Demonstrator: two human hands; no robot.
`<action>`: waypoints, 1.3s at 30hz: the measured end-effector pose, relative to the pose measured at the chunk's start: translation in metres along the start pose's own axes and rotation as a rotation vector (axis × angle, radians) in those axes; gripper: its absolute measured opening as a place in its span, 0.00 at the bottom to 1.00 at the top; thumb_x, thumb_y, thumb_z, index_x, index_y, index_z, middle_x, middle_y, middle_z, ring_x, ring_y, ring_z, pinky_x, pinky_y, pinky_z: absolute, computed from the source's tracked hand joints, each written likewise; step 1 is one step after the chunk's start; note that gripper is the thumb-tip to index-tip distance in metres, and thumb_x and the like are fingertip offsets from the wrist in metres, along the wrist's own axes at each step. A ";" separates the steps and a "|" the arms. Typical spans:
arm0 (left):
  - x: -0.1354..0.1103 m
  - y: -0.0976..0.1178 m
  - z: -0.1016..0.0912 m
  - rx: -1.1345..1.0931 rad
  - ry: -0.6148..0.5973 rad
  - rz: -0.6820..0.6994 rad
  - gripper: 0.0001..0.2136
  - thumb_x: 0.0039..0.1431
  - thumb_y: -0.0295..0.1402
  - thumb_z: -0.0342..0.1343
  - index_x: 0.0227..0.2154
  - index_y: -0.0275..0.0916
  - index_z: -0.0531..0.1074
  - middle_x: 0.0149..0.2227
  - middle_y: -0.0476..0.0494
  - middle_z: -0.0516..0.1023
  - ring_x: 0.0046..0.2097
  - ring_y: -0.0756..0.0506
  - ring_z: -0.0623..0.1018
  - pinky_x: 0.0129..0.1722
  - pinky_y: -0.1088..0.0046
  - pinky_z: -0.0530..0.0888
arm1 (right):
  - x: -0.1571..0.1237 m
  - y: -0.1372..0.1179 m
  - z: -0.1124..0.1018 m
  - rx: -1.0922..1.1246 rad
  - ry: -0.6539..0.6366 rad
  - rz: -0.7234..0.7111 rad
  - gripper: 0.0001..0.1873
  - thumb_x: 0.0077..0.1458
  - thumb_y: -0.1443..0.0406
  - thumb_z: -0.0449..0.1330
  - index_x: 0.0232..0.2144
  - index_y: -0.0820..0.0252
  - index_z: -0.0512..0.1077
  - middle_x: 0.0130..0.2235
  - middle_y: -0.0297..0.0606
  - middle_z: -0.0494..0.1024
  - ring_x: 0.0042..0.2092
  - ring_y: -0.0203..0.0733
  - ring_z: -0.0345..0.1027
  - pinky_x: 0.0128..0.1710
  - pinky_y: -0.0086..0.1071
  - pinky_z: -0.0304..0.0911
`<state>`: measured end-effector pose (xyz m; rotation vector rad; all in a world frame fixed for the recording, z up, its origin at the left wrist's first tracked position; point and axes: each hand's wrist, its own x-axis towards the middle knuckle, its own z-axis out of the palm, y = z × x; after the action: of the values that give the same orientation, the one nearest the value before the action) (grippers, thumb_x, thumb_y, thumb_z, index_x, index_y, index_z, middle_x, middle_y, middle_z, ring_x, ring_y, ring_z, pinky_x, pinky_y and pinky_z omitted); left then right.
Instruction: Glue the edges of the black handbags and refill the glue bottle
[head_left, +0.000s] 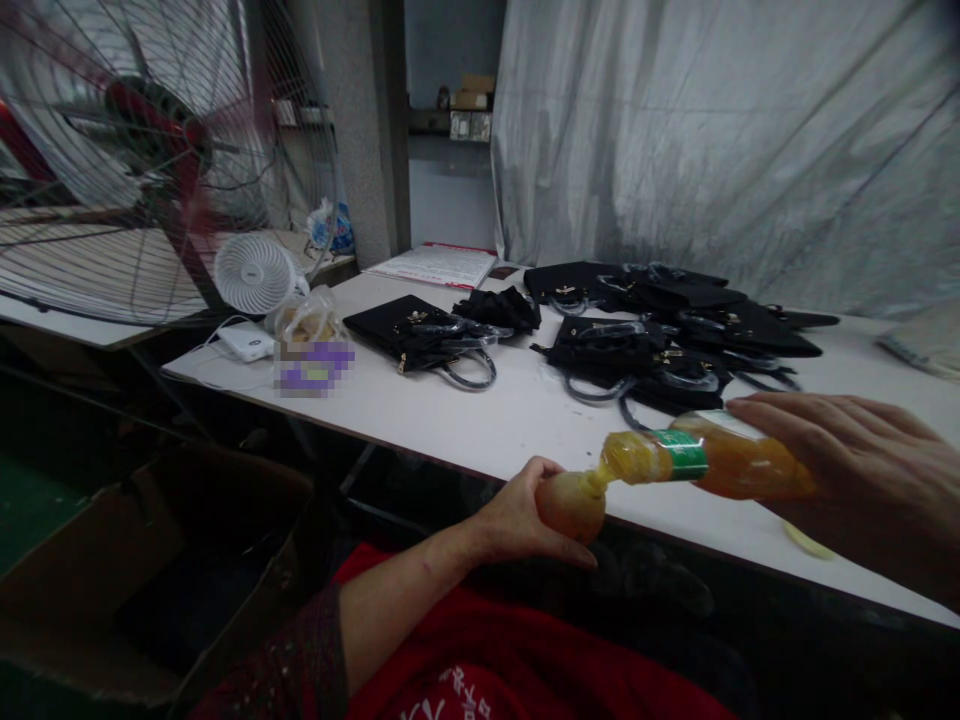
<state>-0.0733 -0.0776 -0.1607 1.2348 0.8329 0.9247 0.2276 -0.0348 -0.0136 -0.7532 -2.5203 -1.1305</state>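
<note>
My left hand [529,515] is wrapped round a small rounded orange bottle [571,507], keeping it upright just off the table's front edge. In my right hand [862,460] is a larger clear plastic bottle [735,462] of orange-yellow contents with a green label band. This bottle lies nearly on its side, neck to the left. Its yellowish mouth end meets the top of the small bottle, where yellow stuff shows between the two. My right fingers lie over the large bottle's far end; its underside is hidden by the hand.
Black handbags [637,350] with wrapped handles lie on the white table [480,420]. A small white fan [257,274], a white device [246,341] and a plastic bag [309,318] stand left, near a big caged fan [142,150]. An open cardboard box [247,490] sits below.
</note>
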 end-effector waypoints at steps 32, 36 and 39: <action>0.000 0.003 -0.002 0.049 -0.017 -0.004 0.41 0.26 0.39 0.81 0.45 0.40 0.66 0.43 0.46 0.73 0.44 0.42 0.75 0.46 0.62 0.73 | -0.004 0.002 -0.001 0.049 -0.028 0.040 0.20 0.63 0.60 0.51 0.54 0.61 0.65 0.47 0.51 0.78 0.45 0.57 0.75 0.45 0.45 0.66; 0.000 0.001 -0.002 0.031 -0.013 0.001 0.41 0.25 0.38 0.81 0.45 0.40 0.66 0.42 0.47 0.73 0.44 0.42 0.75 0.47 0.61 0.73 | -0.003 0.002 -0.001 0.054 -0.027 0.041 0.19 0.62 0.60 0.52 0.53 0.62 0.66 0.46 0.51 0.78 0.44 0.56 0.75 0.44 0.45 0.66; 0.000 0.002 -0.002 0.030 -0.016 0.001 0.41 0.25 0.39 0.81 0.45 0.40 0.66 0.42 0.46 0.74 0.45 0.42 0.75 0.47 0.61 0.73 | -0.002 0.001 0.000 0.032 -0.019 0.029 0.19 0.61 0.61 0.51 0.52 0.64 0.67 0.46 0.53 0.78 0.43 0.57 0.75 0.43 0.46 0.66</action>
<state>-0.0755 -0.0769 -0.1594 1.2669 0.8364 0.9046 0.2298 -0.0351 -0.0140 -0.7935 -2.5279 -1.0758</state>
